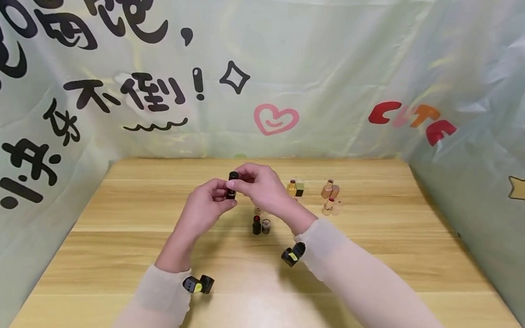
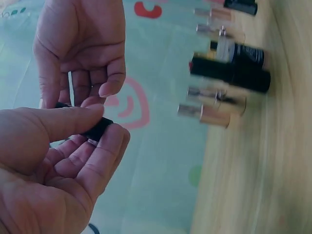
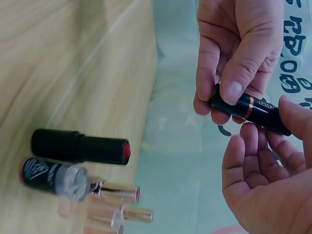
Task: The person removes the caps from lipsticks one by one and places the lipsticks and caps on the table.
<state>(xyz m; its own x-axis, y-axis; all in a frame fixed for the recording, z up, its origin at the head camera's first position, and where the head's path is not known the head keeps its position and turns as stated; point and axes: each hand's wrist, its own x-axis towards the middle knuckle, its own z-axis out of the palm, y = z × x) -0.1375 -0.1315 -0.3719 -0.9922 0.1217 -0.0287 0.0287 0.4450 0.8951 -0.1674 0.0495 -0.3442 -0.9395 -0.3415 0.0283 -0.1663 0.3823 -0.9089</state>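
Note:
A closed black lipstick tube [image 1: 232, 177] with a thin copper band and pale lettering is held upright above the table between both hands. My left hand [image 1: 202, 203] pinches its lower end between thumb and fingers. At the upper end, my right hand [image 1: 263, 187] grips the tube, its thumb lying across the front. The right wrist view shows the tube [image 3: 251, 109] most plainly, spanning from one hand to the other. Just right of the hands stand an uncapped black lipstick [image 1: 256, 225] with a red tip and a black cap with a clear top [image 1: 265, 227].
Farther right on the wooden table [image 1: 117, 215] stand a gold lipstick [image 1: 292, 187] beside a square cap [image 1: 299, 189], a rose-gold lipstick [image 1: 326, 190] with its cap [image 1: 335, 191], and another red-tipped lipstick [image 1: 328, 205]. A printed cloth [image 1: 342, 63] hangs behind the table and along its sides.

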